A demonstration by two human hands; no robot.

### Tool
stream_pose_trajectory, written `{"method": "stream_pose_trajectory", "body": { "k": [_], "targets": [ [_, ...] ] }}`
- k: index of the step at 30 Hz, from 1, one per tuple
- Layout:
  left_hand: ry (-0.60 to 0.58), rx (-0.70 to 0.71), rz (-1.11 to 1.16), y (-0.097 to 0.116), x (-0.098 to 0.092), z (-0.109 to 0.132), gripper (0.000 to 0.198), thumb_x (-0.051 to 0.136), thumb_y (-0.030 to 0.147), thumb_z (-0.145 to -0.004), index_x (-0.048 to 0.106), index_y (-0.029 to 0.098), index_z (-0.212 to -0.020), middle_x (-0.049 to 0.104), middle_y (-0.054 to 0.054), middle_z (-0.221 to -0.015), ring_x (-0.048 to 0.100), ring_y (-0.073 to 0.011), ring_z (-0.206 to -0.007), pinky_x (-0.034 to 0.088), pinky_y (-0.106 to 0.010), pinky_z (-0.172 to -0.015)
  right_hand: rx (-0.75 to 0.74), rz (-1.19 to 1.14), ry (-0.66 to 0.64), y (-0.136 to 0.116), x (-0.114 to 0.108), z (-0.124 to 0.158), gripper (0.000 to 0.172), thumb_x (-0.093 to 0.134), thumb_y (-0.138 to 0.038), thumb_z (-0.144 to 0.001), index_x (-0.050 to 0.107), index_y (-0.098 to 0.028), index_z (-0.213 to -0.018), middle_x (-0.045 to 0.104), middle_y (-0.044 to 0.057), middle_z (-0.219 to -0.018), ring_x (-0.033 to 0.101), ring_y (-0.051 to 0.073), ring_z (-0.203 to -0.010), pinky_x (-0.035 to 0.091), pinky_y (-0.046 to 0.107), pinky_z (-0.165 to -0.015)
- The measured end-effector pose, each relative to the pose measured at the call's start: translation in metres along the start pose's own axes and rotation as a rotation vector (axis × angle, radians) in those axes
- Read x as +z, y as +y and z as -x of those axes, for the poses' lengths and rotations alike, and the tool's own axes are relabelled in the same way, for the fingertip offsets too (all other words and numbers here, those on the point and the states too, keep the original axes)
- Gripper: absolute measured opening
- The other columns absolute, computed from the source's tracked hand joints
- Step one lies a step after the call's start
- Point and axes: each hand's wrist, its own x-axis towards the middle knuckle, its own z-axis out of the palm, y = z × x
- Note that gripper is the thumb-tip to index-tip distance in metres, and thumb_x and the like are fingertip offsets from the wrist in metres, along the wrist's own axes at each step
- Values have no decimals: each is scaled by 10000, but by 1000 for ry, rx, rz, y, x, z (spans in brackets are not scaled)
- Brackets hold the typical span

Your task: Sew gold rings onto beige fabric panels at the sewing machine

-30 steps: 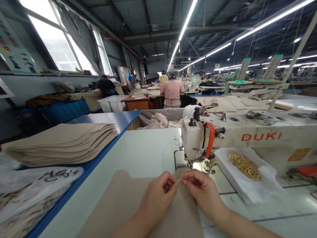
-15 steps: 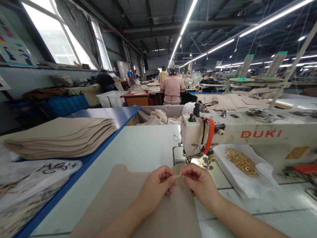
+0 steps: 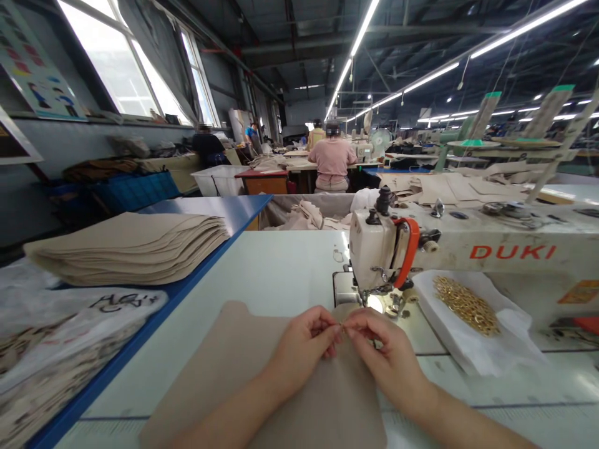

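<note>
My left hand (image 3: 304,346) and my right hand (image 3: 381,352) meet fingertip to fingertip over a beige fabric panel (image 3: 243,380) lying on the sewing table. Both are closed in a pinch on a tiny piece between them, too small to name; it seems to include a thin strip and a glint of gold. The hands sit just in front of the needle area of the white DUKI sewing machine (image 3: 468,249). A pile of small gold metal rings (image 3: 465,305) lies on white paper to the right of the needle.
A stack of beige panels (image 3: 135,246) rests on the blue table at left, with a marked plastic bag (image 3: 70,337) in front of it. Other people sit at tables farther back, one in a pink top (image 3: 332,162). Windows line the left wall.
The view has shifted slightly. My hands stay pinched together at the same spot, fingertips now drawn closer over the small piece.
</note>
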Motion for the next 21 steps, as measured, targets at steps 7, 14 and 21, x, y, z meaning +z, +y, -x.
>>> {"method": "stream_pose_trajectory", "body": {
  "k": [7,14,21],
  "targets": [
    [-74,-3,116,6,3,5,256,691,355,-688,545,149,-731,602,16,-618,535,-84,-516,437,-212,-535,339,-266,-29,8,-6,1,274,729,-414,-718,665,-160,-801,628,27,-711,570,142,-656,462,235,-621],
    [-160,-111,365,6,-1,2,477,642,602,-688,537,146,-781,644,-26,-654,602,-123,-531,475,-263,-576,584,-496,-17,9,-10,0,322,832,-396,-611,690,-169,-789,657,48,-771,592,142,-676,487,249,-646],
    [-233,-211,433,8,-2,1,296,742,269,-594,567,141,-794,632,6,-637,600,-99,-584,449,-239,-650,630,-554,33,6,-8,3,306,863,-355,-571,698,-186,-765,659,42,-757,593,140,-653,497,252,-623]
  ]
}}
